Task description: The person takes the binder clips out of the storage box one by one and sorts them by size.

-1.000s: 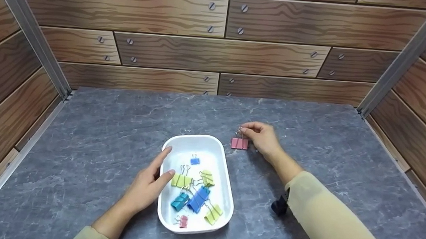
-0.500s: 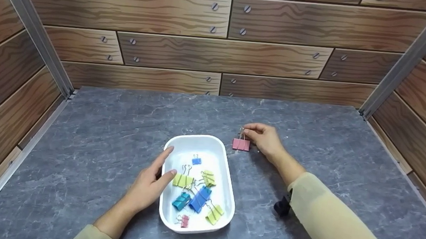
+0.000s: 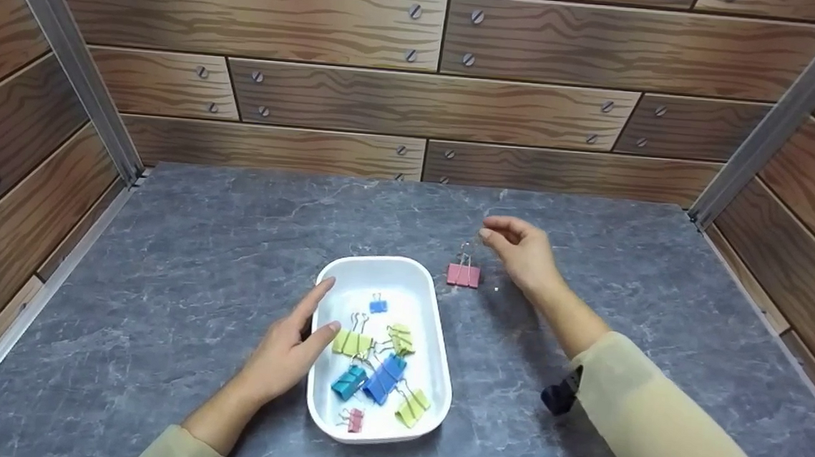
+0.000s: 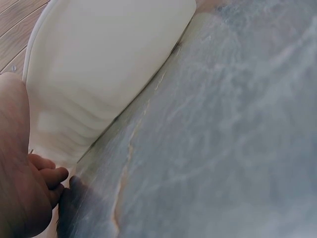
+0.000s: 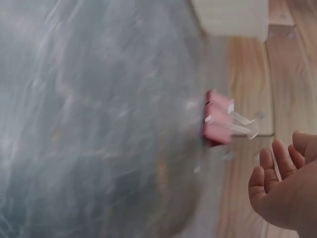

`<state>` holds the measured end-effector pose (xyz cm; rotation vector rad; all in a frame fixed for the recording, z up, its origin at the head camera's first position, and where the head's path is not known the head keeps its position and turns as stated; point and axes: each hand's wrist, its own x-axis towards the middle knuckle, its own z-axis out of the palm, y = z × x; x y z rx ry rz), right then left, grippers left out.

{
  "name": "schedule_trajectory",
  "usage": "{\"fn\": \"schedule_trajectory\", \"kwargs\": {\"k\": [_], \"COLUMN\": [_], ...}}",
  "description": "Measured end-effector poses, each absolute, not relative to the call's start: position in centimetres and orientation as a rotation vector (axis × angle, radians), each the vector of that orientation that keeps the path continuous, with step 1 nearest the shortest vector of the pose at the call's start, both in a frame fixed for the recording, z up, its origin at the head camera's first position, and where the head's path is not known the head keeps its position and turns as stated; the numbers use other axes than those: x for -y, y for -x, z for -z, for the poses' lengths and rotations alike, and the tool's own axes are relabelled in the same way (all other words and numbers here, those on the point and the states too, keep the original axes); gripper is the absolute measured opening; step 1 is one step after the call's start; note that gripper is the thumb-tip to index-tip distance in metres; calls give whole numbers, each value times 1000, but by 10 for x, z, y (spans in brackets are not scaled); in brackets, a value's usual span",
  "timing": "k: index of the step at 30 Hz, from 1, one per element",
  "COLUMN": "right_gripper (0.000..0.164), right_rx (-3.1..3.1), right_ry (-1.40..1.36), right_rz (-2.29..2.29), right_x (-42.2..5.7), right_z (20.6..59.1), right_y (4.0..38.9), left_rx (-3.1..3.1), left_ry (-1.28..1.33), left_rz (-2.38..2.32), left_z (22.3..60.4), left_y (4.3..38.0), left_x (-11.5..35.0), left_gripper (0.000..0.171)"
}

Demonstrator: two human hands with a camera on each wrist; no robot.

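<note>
right grip [image 3: 522, 254] newly off pink clip [image 3: 463, 275]

I find one large pink metal binder clip [image 3: 463, 275] standing upright on the grey marbled tabletop [image 3: 256, 239], wire handles raised, the person's right hand [image 3: 524, 257] just beside it but apart. To its left sits a white rectangular plastic tray [image 3: 404, 280], rounded at the corners, the left hand [image 3: 287, 353] resting at its left rim. Inside lie a small blue clip [image 3: 378, 305] near the far end, three yellow-green clips [image 3: 352, 342], a teal clip [image 3: 348, 383], a larger blue clip [image 3: 385, 379] and a small pinkish-red clip [image 3: 355, 420] near the close end.
</note>
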<state>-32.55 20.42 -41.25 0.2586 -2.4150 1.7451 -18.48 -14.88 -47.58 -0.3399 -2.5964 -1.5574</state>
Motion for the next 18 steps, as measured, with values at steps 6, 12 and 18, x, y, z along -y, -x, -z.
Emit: {"fn": "schedule_trajectory", "kwargs": {"k": [6,12,18], "right_gripper": [27,26,27], "right_rx": [2407,2503,2566], "right_ry": [-506,-797,-1085], "right_rz": [-1786,-1797,-1885], "right_x": [-184,-157,-136], "right_z": [387,373,376], "right_y": [304,277,258], "left_rx": [2594,2597,2606], "left_ry": [346,341,337], "left_rz": [1583,1591,1585], "left_z": [475,477,476], "left_y": [185,185,184], "left_x": [148,148,149], "left_gripper": [66,66,67]}}
